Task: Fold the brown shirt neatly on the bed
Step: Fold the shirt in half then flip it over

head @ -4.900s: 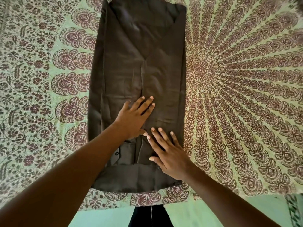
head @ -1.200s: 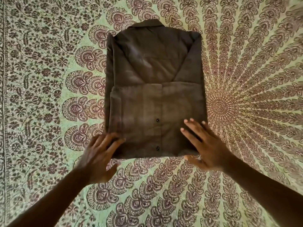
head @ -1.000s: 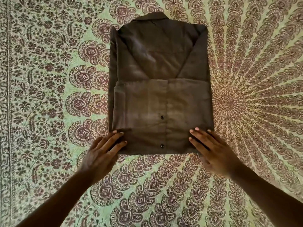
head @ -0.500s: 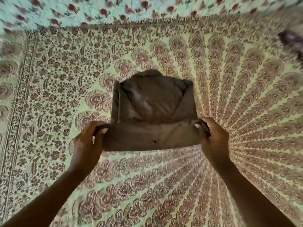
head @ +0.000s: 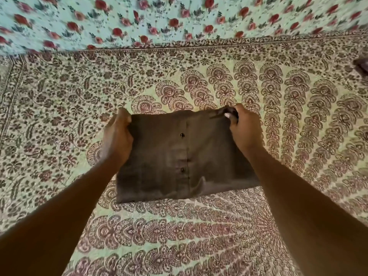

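The brown shirt [head: 179,156] lies as a compact folded rectangle on the patterned bedspread [head: 179,236], its button placket running down the middle with two dark buttons [head: 182,134] showing one above the other. The person's left hand [head: 117,138] grips the shirt's far left corner, fingers curled under the cloth and thumb over the top edge, so the fabric wraps around the hand's inner side. The right hand [head: 244,128] grips the shirt's far right corner in the same way, fingers bunched tightly on a gathered fold of cloth, with one pale fingernail visible at the pinch. Both grips sit at the shirt's far edge, and the rest of the shirt spreads from them toward the person, its near edge lying flat on the bedspread between the two forearms. A small crease rises near the shirt's near right side. Beyond the shirt's far edge the bedspread's border meets a pale green cloth printed with red roses [head: 179,20]. Far to the right of the shirt, a dark object [head: 361,65] shows at the picture's edge, too cut off to identify.
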`<state>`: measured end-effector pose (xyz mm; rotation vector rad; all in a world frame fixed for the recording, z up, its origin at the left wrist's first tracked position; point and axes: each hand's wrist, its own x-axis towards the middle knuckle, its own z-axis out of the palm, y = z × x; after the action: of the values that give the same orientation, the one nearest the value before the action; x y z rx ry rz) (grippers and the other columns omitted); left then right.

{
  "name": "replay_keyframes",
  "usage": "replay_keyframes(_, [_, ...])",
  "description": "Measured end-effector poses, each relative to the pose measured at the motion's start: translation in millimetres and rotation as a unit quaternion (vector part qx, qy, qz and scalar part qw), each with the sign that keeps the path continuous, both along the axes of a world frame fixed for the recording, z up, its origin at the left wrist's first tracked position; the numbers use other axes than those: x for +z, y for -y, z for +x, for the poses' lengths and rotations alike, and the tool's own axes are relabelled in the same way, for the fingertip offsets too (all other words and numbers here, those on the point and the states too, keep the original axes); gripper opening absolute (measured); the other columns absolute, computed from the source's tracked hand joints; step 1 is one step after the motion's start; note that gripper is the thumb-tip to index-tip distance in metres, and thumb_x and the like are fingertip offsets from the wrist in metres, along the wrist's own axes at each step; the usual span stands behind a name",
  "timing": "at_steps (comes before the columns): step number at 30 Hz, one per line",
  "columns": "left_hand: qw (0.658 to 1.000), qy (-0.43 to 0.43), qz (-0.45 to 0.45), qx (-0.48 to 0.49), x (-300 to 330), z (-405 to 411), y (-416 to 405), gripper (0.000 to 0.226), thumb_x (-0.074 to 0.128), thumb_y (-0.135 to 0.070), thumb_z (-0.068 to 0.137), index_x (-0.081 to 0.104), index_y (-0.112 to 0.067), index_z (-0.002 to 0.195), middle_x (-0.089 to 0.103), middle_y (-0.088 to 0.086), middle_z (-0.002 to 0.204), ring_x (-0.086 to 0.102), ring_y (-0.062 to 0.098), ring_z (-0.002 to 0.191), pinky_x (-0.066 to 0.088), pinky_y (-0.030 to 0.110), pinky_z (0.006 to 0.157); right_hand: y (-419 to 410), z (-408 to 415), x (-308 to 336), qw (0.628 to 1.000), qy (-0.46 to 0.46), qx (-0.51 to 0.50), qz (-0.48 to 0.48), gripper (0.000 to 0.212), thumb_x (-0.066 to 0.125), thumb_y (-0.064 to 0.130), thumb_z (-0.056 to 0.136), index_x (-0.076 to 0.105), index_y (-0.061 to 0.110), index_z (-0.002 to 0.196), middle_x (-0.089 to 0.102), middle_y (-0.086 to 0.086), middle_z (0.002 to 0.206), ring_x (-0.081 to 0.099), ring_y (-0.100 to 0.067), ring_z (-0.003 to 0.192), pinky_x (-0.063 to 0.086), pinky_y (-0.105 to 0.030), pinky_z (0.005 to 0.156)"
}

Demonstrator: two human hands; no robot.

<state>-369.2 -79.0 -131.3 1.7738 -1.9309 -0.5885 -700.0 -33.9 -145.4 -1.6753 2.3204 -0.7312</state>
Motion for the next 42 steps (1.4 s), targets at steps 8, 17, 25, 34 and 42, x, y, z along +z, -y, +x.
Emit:
replay_keyframes(8, [0.996,0.069,0.047,0.01,-39.2,1.1,33.3,0.042,0.05,0.003,0.095,0.061,-0.012,0.133,0.054,0.021,0.132,0.053,0.04,0.12,0.047,0.048,0.093,28.8,-9.6,-31.1,0.995,-0.052,-0.061,0.051,0.03,0.059,0.03,0.103,0.058,0.008,0.123,0.069,-0.019,0.104,0.066,-0.038,0.096,0.04,-0.035,0.067])
replay_keyframes(17, [0.972,0.207,0.004,-0.107,-46.2,-18.0,-67.2,0.068,0.038,-0.068,0.096,0.035,-0.036,0.156,0.01,0.003,0.171,0.016,0.031,0.155,0.021,0.059,0.119,-36.5,57.3,-42.3,0.979,-0.16,0.124,0.015,0.061,0.048,0.063,0.099,0.057,0.02,0.141,0.046,-0.013,0.154,0.044,-0.035,0.14,0.04,-0.053,0.104])
replay_keyframes(25, [0.982,0.178,0.055,-0.027,-87.4,-20.9,-72.3,0.096,0.035,-0.087,0.083,0.002,-0.044,0.161,-0.008,0.006,0.172,0.004,0.045,0.156,0.018,0.068,0.119,-53.1,53.1,-74.4,0.975,-0.142,0.028,0.168,0.091,0.024,0.099,0.078,0.009,0.058,0.158,-0.002,0.003,0.174,0.001,-0.029,0.16,0.014,-0.07,0.118])
replay_keyframes(34, [0.982,0.115,0.144,0.039,-72.6,-20.3,-62.5,0.114,0.042,-0.088,0.078,-0.007,-0.029,0.163,-0.011,0.002,0.172,-0.003,0.032,0.158,0.002,0.053,0.124,-33.3,48.7,-55.9,0.962,-0.039,-0.093,0.253,0.088,0.028,0.09,0.087,0.003,0.049,0.161,-0.009,-0.008,0.173,-0.009,-0.041,0.158,0.0,-0.07,0.122])
replay_keyframes(42, [0.919,0.027,0.265,0.292,-43.9,1.9,-98.8,0.075,0.077,-0.062,0.079,0.046,-0.015,0.13,0.066,0.009,0.126,0.061,0.033,0.115,0.047,0.045,0.095,-39.2,144.5,-33.0,0.986,-0.005,0.152,-0.072,0.018,0.069,0.014,0.093,0.072,0.009,0.11,0.059,-0.009,0.131,0.062,-0.015,0.103,0.054,-0.034,0.086])
